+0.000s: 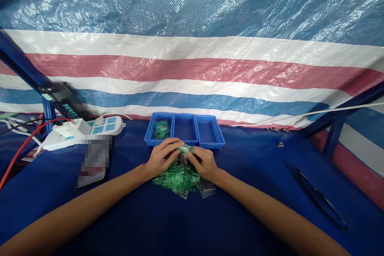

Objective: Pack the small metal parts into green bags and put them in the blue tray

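Striped white, blue and red sheeting [192, 12] hangs behind a dark blue counter [252, 164]. At the far left a black bottle [67, 102] leans near a white power strip [105, 127], with a dark, partly pixelated slab [95, 160] lying in front of it. Three blue bins [210, 145] sit side by side towards the counter's back edge; the leftmost holds a few green packets [162, 128].

Just in front of the bins lies a loose heap of small packets [176, 180], mostly crinkled, shiny, see-through green film, with a clearer one holding something dark at its right corner. The left hand [162, 158] comes in from the left, palm down, its fingers curled and nearly closed on a glossy packet [186, 149] with dark contents at the top of the heap. The right hand [206, 163] mirrors it, thumb and fingers pinching the same packet from the right. Both forearms slant inward over the counter, leaving a wide stretch of counter between them and another beyond the right one, out to small metal pieces [280, 144] and a black looped object [320, 196].
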`<state>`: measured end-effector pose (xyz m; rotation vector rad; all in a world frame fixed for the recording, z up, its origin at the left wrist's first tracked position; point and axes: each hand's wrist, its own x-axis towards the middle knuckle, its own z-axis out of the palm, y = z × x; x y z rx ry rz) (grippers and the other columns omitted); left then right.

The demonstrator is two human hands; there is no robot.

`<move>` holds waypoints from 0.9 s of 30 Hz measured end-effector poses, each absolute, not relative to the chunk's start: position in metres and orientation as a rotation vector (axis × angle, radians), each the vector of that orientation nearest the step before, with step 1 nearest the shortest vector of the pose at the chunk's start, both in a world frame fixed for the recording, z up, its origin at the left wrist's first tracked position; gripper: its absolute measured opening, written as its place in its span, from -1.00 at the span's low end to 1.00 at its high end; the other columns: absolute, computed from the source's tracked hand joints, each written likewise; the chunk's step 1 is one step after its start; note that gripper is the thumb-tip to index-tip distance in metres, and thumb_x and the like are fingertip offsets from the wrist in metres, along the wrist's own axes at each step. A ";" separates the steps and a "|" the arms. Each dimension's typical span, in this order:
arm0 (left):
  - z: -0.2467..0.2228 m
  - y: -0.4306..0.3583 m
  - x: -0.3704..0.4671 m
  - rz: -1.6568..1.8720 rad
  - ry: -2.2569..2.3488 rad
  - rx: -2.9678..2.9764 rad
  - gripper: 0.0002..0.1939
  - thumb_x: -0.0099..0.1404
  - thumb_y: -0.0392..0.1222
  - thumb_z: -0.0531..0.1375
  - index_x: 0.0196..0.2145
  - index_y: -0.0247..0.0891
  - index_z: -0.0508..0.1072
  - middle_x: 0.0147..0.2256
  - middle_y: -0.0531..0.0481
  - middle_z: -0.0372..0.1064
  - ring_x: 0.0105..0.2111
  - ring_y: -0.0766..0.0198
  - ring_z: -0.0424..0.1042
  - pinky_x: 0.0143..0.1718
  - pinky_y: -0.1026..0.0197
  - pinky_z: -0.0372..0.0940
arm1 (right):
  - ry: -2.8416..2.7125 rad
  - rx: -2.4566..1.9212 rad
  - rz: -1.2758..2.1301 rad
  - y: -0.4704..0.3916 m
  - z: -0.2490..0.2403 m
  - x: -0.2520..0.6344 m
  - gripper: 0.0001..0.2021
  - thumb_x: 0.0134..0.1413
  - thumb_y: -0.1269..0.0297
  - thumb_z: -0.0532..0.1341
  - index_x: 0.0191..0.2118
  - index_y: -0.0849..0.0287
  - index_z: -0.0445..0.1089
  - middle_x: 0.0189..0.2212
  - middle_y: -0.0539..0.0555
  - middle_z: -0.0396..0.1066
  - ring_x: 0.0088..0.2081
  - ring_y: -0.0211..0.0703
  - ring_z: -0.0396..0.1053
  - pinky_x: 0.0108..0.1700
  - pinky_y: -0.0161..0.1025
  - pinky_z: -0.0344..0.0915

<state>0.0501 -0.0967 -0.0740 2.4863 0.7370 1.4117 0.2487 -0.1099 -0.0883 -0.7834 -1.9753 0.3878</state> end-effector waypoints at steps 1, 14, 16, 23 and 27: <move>-0.074 -0.097 0.050 1.421 0.739 2.493 -0.67 0.31 -0.36 0.11 0.03 -0.23 0.34 -0.10 -0.16 0.36 -0.40 0.38 0.40 -0.39 0.30 0.35 | -1.974 -0.787 0.396 -0.110 -0.089 0.249 -0.69 0.23 0.32 0.07 -0.55 0.16 0.10 -0.63 -0.07 0.07 -0.59 -0.32 0.07 -0.50 -0.32 0.02; -0.078 -0.095 0.048 1.475 0.697 2.553 -0.67 0.31 -0.37 0.11 0.01 -0.18 0.39 -0.11 -0.15 0.38 -0.34 0.33 0.46 -0.31 0.27 0.42 | -1.989 -0.780 0.371 -0.108 -0.089 0.248 -0.68 0.24 0.32 0.06 -0.55 0.15 0.04 -0.62 -0.08 0.01 -0.59 -0.34 0.04 -0.51 -0.32 -0.02; -0.079 -0.094 0.048 1.475 0.697 2.566 -0.67 0.30 -0.37 0.12 0.00 -0.19 0.40 -0.12 -0.14 0.39 -0.32 0.31 0.46 -0.27 0.25 0.42 | -1.999 -0.787 0.364 -0.108 -0.088 0.248 -0.69 0.24 0.31 0.06 -0.55 0.16 0.06 -0.61 -0.07 0.03 -0.58 -0.33 0.06 -0.50 -0.31 -0.01; -0.077 -0.096 0.050 1.505 0.742 2.479 -0.69 0.27 -0.33 0.17 -0.02 -0.23 0.38 -0.21 -0.11 0.44 -0.46 0.40 0.41 -0.38 0.31 0.39 | -1.962 -0.791 0.353 -0.109 -0.084 0.248 -0.74 0.24 0.32 0.06 -0.51 0.17 0.17 -0.57 -0.03 0.13 -0.53 -0.29 0.13 -0.48 -0.31 0.07; -0.077 -0.096 0.051 1.457 0.763 2.345 -0.51 0.27 -0.23 0.20 0.13 -0.22 0.19 -0.27 -0.05 0.46 -0.64 0.51 0.27 -0.58 0.41 0.28 | -1.924 -0.780 0.308 -0.111 -0.086 0.248 -0.75 0.24 0.34 0.08 -0.50 0.19 0.24 -0.58 -0.03 0.14 -0.54 -0.29 0.13 -0.47 -0.31 0.09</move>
